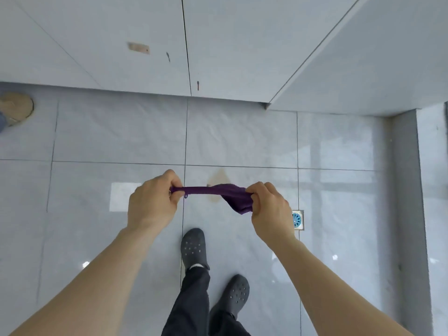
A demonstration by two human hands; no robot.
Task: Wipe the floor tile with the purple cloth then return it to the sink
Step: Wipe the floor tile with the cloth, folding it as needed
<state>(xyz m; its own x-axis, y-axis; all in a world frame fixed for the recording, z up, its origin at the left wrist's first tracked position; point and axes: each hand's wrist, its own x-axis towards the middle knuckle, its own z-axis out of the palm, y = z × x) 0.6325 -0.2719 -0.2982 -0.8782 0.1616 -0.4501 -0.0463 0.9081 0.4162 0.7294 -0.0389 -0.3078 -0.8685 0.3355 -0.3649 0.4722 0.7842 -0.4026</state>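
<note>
The purple cloth (218, 193) is stretched between both hands, well above the floor. My left hand (152, 202) pinches its left end. My right hand (270, 209) grips the right end, where the cloth bunches and hangs down. Straight below the cloth, a brownish stain (219, 179) marks the grey floor tile (240, 146), and the cloth hides part of the stain. No sink is in view.
A floor drain with a blue cover (297, 219) sits just right of my right hand. My dark clogs (194, 247) stand below the cloth. Another person's tan shoe (15, 107) is at the far left. Tiled walls (230, 44) rise ahead and at right.
</note>
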